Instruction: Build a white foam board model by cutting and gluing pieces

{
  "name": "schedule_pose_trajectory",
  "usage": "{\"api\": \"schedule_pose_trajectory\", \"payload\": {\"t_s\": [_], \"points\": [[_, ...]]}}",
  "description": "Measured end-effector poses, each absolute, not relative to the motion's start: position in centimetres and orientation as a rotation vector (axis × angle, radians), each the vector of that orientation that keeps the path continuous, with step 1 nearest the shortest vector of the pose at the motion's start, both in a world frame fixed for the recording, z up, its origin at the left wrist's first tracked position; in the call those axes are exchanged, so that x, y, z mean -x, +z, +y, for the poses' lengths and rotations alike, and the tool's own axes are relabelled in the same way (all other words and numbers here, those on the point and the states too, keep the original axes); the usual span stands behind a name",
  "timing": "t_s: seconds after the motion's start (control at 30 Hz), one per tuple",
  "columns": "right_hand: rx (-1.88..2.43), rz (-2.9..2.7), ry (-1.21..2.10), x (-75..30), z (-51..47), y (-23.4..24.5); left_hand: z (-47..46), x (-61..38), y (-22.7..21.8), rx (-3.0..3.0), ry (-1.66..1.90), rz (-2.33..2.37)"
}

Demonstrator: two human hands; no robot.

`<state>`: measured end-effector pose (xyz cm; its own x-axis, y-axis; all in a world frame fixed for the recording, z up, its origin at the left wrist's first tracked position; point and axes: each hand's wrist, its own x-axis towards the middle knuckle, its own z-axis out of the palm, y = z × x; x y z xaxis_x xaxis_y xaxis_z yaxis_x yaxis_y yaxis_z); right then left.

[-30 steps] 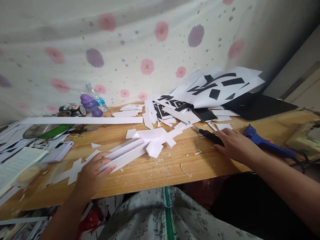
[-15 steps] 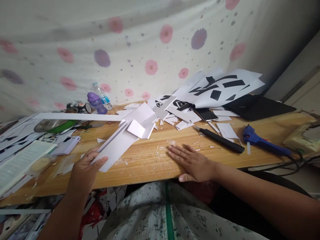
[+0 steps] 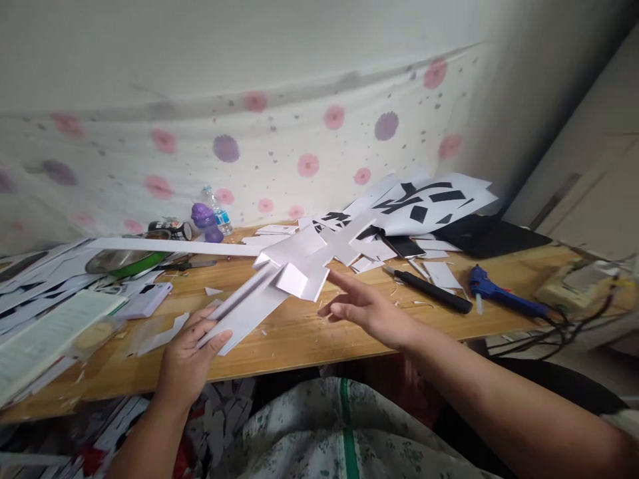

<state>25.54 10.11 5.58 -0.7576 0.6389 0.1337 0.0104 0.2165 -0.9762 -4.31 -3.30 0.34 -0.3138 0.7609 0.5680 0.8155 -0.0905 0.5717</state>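
Note:
A white foam-board model [image 3: 259, 313] slants up from the table's front, built of flat strips and panels. My left hand [image 3: 192, 352] grips its near end, thumb on top and fingers round the side. A small folded-up flap [image 3: 292, 281] stands out near its middle, and a cross-shaped end [image 3: 347, 241] lies over the scraps at the back. My right hand [image 3: 367, 307] is raised over the table, index finger stretched toward the model's right edge. Whether that fingertip touches the edge I cannot tell. The other right fingers are loosely bent, holding nothing.
At right lie a black-handled cutter [image 3: 434, 293] and a blue glue gun [image 3: 504, 293] with cables. A purple bottle [image 3: 207, 223] and a clear water bottle [image 3: 219, 211] stand at the back. An open book [image 3: 54, 332] and a lilac phone [image 3: 146, 301] are at left.
My right hand has lifted off the tabletop and moved toward the model, its index finger now extended. My left hand keeps its grip. The camera view has tilted up.

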Motion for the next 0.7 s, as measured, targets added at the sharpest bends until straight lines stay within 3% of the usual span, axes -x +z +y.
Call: {"api": "schedule_pose_trajectory", "payload": {"t_s": [0.1, 0.27, 0.47, 0.7], "points": [[0.674, -1.855, 1.76, -24.3, 8.3, 5.6, -3.2, 3.8, 0.9, 1.842, -1.359, -1.908], [0.944, -2.053, 1.722, -27.4, 6.9, 5.4, -3.8, 3.8, 2.0, 1.839, -1.276, -1.714], [1.051, -2.463, 1.236, -33.1, 9.8, 7.5, -3.1, 3.6, 1.9, 2.002, -1.196, -1.6], [1.271, -2.028, 0.868, -37.5, 16.4, 4.4, 0.5, 1.1, 0.0, 2.229, -1.225, -1.932]]}}
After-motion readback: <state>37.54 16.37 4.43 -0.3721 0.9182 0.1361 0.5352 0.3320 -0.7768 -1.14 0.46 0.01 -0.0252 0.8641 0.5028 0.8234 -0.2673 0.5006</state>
